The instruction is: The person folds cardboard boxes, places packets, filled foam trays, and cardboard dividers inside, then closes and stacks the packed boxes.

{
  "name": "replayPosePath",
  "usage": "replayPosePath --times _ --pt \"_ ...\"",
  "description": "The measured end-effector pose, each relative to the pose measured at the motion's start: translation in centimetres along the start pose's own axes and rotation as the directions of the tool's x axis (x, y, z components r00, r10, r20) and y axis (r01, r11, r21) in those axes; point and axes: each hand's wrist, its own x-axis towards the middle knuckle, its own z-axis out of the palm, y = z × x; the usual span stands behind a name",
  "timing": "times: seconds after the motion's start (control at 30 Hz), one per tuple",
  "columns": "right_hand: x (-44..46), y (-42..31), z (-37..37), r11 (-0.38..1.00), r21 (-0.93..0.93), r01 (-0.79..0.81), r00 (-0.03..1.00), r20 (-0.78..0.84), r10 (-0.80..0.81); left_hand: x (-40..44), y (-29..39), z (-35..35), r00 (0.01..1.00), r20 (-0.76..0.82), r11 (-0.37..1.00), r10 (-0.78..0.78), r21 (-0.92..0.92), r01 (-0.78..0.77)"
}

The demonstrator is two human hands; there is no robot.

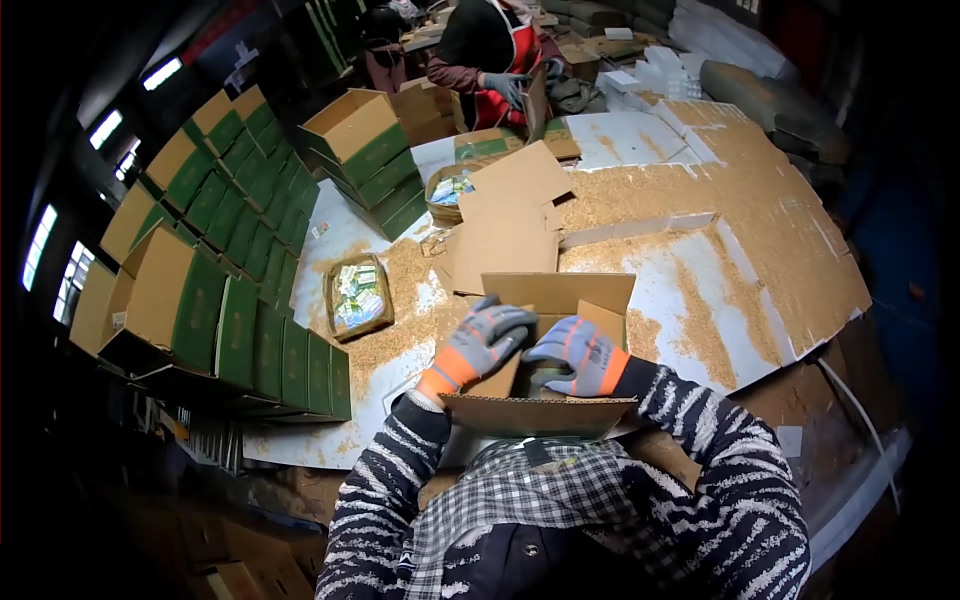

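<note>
An open cardboard box (560,290) stands right in front of me, with its far and near flaps raised. My left hand (483,345), in a grey and orange work glove, is at the box's left side with its fingers curled over a flap. Reaching in from the right, my right hand (580,356) wears a matching glove. Its fingers are bent together inside the opening, and what they hold, if anything, is hidden. Flat cardboard sheets (505,248) lie just beyond the box.
Green and brown boxes (235,195) are stacked along the left, with another stack (365,155) at the back. Two baskets, a near one (382,322) and a far one (437,212), hold small packets. Sawdust-like bits (640,190) cover much of the table. Across it, a person (490,60) handles cardboard.
</note>
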Motion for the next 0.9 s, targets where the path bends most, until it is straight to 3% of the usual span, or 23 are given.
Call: replayPosePath --times 0.03,0.1,0.13,0.17,0.2,0.23,0.27,0.3,0.33,0.37,0.4,0.43,0.47,0.5,0.53,0.6,0.63,0.7,0.77,0.8,0.83,0.87,0.9 --pt "0.6 -0.8 -1.5 0.989 -0.145 -0.019 0.997 -0.083 0.007 -0.4 -1.3 0.5 0.988 0.138 0.996 0.070 0.039 -0.076" --pt "0.6 -1.0 -3.5 0.982 -0.006 -0.189 0.970 -0.159 0.186 -2.2 -3.5 1.2 0.941 0.321 0.990 -0.103 0.128 0.064" --pt "-0.1 -1.2 -4.2 0.856 0.444 -0.266 0.961 0.059 0.269 -2.6 -4.3 1.9 0.934 0.342 0.983 -0.104 0.177 0.045" --pt "-0.1 -2.3 -5.2 0.790 0.538 -0.294 0.938 0.320 0.131 -2.7 -4.9 2.5 0.923 0.369 0.974 -0.113 0.223 0.030" --pt "-0.7 -2.7 -4.8 0.905 0.401 -0.144 0.919 0.393 -0.028 -2.3 -5.1 2.8 0.917 0.381 0.984 -0.115 0.173 0.052" --pt "0.1 -4.2 -4.5 0.915 0.319 -0.249 0.857 0.513 0.054 -2.0 -5.3 2.6 0.912 0.397 0.992 -0.102 0.111 0.062" --pt "1.0 -3.1 -3.8 0.866 0.251 -0.431 0.736 0.653 0.177 -2.2 -5.4 2.1 0.936 0.305 0.976 -0.174 -0.073 0.205" --pt "1.1 -2.1 -3.0 0.880 0.233 -0.414 0.807 0.541 0.236 -1.9 -4.4 0.6 0.946 0.223 0.916 -0.237 -0.273 0.293" --pt "1.9 -1.0 -2.7 0.983 0.067 -0.173 0.882 0.454 0.125 -1.9 -3.5 -0.9 0.921 0.223 0.593 -0.319 -0.712 0.377" --pt "2.4 -0.1 -2.6 0.990 -0.131 0.053 0.924 0.383 0.001 -2.8 -7.5 1.9 0.933 -0.010 0.320 -0.361 -0.941 0.114" --pt "1.9 1.2 -1.8 0.999 0.019 -0.044 0.920 0.391 0.033 -4.1 -6.5 1.2 0.835 -0.113 0.370 -0.539 -0.922 0.114" --pt "0.9 2.2 -1.0 0.968 0.031 -0.248 0.867 0.453 0.208 -5.7 -7.1 1.9 0.734 -0.221 0.464 -0.643 -0.874 0.143" --pt "0.9 2.2 -1.4 0.952 0.096 -0.289 0.884 0.408 0.228 -7.3 -7.7 2.7 0.609 -0.321 0.536 -0.726 -0.819 0.206" --pt "1.0 1.9 -1.9 0.933 0.157 -0.325 0.899 0.357 0.253 -9.2 -9.5 4.1 0.522 -0.349 0.522 -0.778 -0.822 0.227" --pt "0.6 2.2 -2.1 0.923 0.133 -0.360 0.894 0.331 0.301 -10.7 -8.8 3.7 0.500 -0.446 0.643 -0.742 -0.683 0.346" --pt "0.0 2.8 -1.8 0.875 0.423 -0.236 0.942 -0.123 0.314 -11.8 -7.5 2.9 0.462 -0.462 0.642 -0.757 -0.656 0.397" --pt "-0.1 2.3 -1.4 0.834 0.492 -0.249 0.880 -0.244 0.406 -11.9 -7.0 1.6 0.560 -0.426 0.687 -0.711 -0.591 0.423" --pt "0.3 1.1 1.0 0.740 0.632 -0.230 0.683 -0.437 0.586 -9.3 -1.5 -3.7 0.755 -0.154 0.528 -0.638 -0.800 0.283" --pt "-0.7 2.0 7.2 0.749 0.613 -0.250 0.621 -0.493 0.610 -6.6 0.6 -7.1 0.845 -0.192 0.726 -0.499 -0.626 0.286" --pt "-2.0 2.8 11.4 0.546 0.802 -0.242 0.681 -0.261 0.684 -5.3 1.4 -8.4 0.837 -0.122 0.663 -0.533 -0.675 0.324" --pt "-2.8 3.0 13.8 0.296 0.920 -0.256 0.735 -0.014 0.677 -4.8 0.1 -8.5 0.829 -0.066 0.712 -0.556 -0.552 0.434" --pt "-2.8 1.5 13.9 -0.153 0.935 -0.320 0.710 0.344 0.614 -4.4 -1.5 -7.0 0.837 0.011 0.777 -0.547 -0.367 0.512" --pt "-3.0 0.2 13.7 -0.563 0.739 -0.369 0.666 0.633 0.394 -4.5 -3.1 -5.0 0.830 0.085 0.814 -0.551 -0.163 0.557"
